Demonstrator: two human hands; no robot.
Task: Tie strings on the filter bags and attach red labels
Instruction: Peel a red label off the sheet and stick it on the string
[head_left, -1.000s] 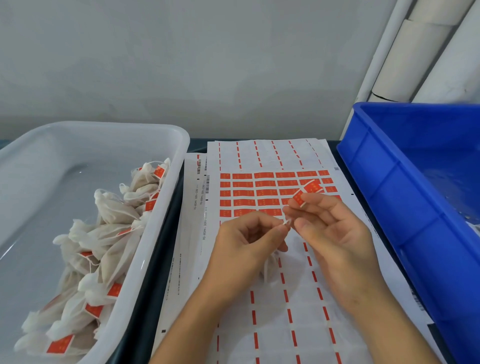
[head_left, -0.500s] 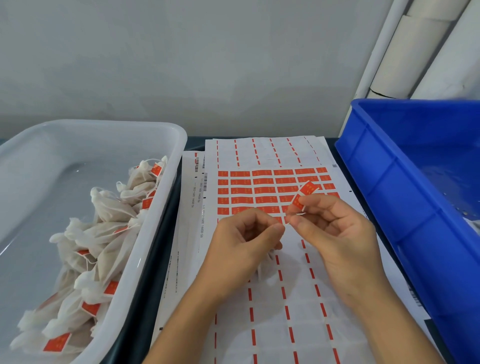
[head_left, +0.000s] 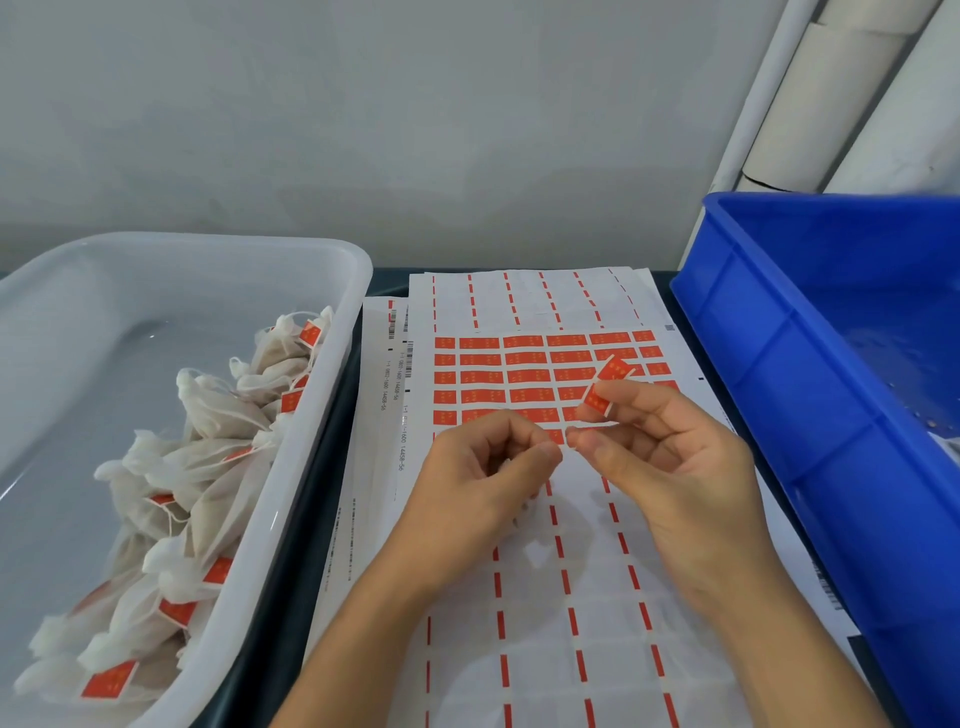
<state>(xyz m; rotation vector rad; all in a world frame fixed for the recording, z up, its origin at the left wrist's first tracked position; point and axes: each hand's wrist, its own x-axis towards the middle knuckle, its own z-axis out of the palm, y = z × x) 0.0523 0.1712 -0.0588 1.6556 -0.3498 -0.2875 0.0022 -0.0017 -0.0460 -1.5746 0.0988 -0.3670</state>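
At right grip (head_left: 670, 447), red label (head_left: 608, 387)

Both bare forearms come up from the lower edge and angle inward, so the hands meet fingertip to fingertip. The left hand (head_left: 485, 467) is turned back-up, its fingers curled under toward the palm, thumb and forefinger pressed together at the tip. The right hand (head_left: 670, 457) faces it with the palm turned partly inward; its thumb and forefinger pinch together just beside the left fingertips, while its upper fingers (head_left: 631, 397) are bent and nip a small red label (head_left: 605, 387) above that pinch.
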